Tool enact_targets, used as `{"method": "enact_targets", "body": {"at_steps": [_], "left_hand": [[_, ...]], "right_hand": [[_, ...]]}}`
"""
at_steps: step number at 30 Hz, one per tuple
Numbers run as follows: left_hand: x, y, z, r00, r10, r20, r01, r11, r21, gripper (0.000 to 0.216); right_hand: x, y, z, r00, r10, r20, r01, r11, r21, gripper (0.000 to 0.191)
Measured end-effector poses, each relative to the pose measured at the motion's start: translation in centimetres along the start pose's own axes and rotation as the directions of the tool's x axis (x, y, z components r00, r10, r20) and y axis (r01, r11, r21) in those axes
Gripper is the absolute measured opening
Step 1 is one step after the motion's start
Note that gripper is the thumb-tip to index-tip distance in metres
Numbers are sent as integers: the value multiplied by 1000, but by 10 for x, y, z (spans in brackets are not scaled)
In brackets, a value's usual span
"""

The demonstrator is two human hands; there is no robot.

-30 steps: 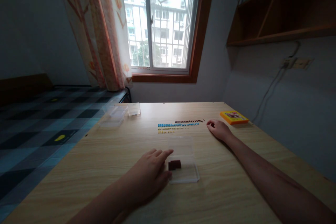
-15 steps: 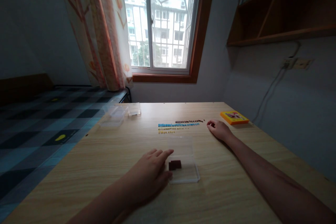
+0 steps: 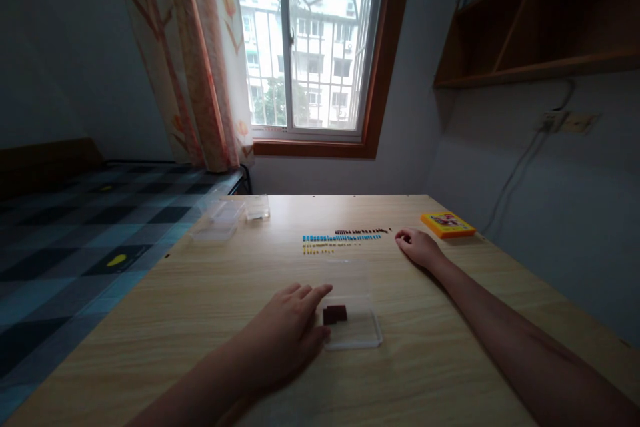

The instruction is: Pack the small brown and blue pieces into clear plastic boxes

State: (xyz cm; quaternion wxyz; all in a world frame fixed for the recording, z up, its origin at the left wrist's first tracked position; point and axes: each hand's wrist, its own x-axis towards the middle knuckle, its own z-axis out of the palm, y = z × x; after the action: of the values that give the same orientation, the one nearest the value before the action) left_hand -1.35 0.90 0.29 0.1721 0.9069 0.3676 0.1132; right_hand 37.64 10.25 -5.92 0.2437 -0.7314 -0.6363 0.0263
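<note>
My left hand (image 3: 297, 320) rests at the left side of a clear plastic box (image 3: 363, 337), index finger stretched over it and thumb apart at its near left. Inside that box lie dark brown blocks (image 3: 336, 313), close to the thumb; no grip on them shows. On the table to the right, my right hand (image 3: 419, 247) has its fingers curled in; anything between them is hidden. Left of it run rows of tiny pieces: dark brown pieces (image 3: 360, 231), blue pieces (image 3: 340, 237) and yellow pieces (image 3: 317, 251). A single dark piece (image 3: 391, 229) sits near my right fingertips.
A yellow-orange box (image 3: 447, 225) with a printed cover lies at the right table edge. Clear plastic containers (image 3: 217, 230) stand at the far left of the wooden table (image 3: 215, 307). Beyond the left edge is a bed with a checked cover (image 3: 75, 233).
Both hands keep their poses and places by the box and the rows. The whole view has shifted only very slightly.
</note>
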Motion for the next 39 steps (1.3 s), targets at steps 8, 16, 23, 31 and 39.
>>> {"method": "enact_targets", "body": {"at_steps": [8,16,23,31,39], "left_hand": [[-1,-1,1,1000,3,-9,-3,1000,-11,57],[0,-2,2,1000,8,-8,-9,1000,-15,57],[0,-3,2,1000,5,-6,-5,999,-33,56],[0,-1,0,1000,-9,7,10,1000,-27,57],[0,-1,0,1000,-1,-6,1,1000,-17,56]], "right_hand": [[0,0,0,1000,2,-3,-2,1000,9,16],[0,1,0,1000,-1,-7,1,999,36,16],[3,5,-1,1000,4,30,-7,995,99,19],[5,13,1,998,10,66,-21,984,179,19],[5,14,-5,999,10,38,-18,977,210,23]]}}
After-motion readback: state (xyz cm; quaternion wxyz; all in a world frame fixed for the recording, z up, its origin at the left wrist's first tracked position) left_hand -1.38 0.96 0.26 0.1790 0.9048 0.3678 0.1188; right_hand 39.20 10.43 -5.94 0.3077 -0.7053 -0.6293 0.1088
